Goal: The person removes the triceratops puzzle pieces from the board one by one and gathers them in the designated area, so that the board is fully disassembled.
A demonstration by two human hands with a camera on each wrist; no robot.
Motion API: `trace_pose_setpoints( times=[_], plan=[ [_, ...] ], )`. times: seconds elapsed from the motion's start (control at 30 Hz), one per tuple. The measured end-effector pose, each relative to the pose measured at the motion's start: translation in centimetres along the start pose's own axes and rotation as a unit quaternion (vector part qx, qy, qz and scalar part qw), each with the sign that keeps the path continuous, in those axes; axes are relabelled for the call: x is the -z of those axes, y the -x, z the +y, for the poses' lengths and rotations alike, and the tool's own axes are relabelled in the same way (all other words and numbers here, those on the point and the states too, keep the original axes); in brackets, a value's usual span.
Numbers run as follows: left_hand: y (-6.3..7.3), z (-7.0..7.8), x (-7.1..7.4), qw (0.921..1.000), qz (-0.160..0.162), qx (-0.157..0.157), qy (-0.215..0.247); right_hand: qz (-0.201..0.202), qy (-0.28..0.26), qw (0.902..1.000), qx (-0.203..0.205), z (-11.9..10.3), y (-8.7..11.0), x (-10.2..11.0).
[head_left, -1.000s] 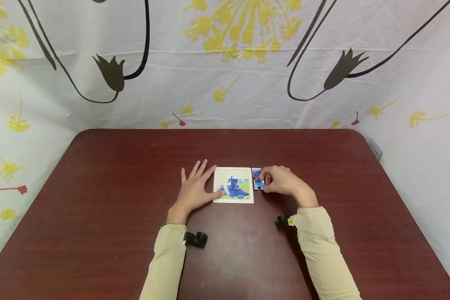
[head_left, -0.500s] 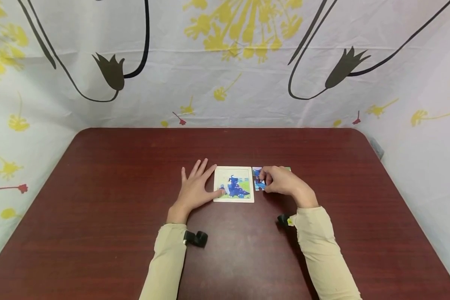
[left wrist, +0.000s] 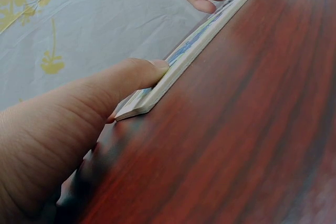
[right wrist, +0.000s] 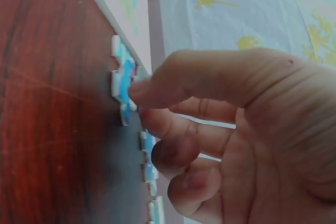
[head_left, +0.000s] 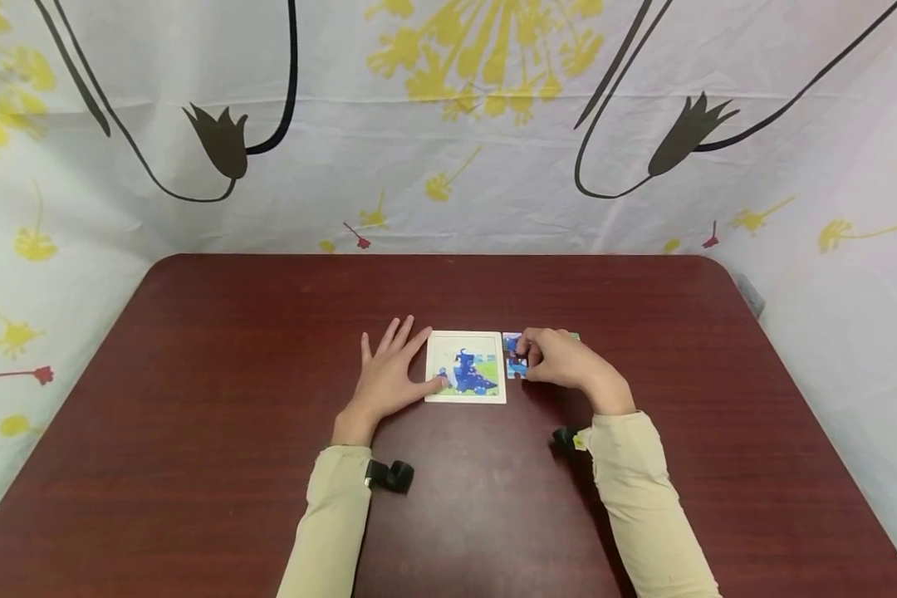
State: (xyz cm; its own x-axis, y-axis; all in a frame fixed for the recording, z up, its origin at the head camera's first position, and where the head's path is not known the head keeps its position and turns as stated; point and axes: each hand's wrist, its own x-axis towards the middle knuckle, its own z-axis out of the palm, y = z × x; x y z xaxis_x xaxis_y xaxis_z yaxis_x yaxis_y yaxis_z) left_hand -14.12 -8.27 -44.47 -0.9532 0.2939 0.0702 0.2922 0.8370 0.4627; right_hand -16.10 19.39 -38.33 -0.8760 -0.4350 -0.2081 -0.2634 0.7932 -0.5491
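Head view: left hand splayed wide, thumb on the puzzle board around 8 o'clock, right hand curled over a 3-o'clock puzzle piece, can't tell if pinched, so a loose grip could drop it.

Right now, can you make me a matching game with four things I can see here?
1. Left hand
2. Right hand
3. Puzzle tray
4. Table

A. Dark reddish brown
B. Fingers curled, at the loose puzzle pieces
C. Square with a pale rim, between the hands
D. Fingers spread, thumb resting on something square

Right pairs: 1-D, 2-B, 3-C, 4-A.
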Motion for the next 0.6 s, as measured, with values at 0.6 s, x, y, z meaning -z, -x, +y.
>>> trace_pose_setpoints(
  times=[0.6],
  plan=[
    [-0.01,0.03,0.12,1.0,0.0,-0.001,0.001,0.068,0.01,0.9973,0.027,-0.38,-0.04,0.46]
  ],
)
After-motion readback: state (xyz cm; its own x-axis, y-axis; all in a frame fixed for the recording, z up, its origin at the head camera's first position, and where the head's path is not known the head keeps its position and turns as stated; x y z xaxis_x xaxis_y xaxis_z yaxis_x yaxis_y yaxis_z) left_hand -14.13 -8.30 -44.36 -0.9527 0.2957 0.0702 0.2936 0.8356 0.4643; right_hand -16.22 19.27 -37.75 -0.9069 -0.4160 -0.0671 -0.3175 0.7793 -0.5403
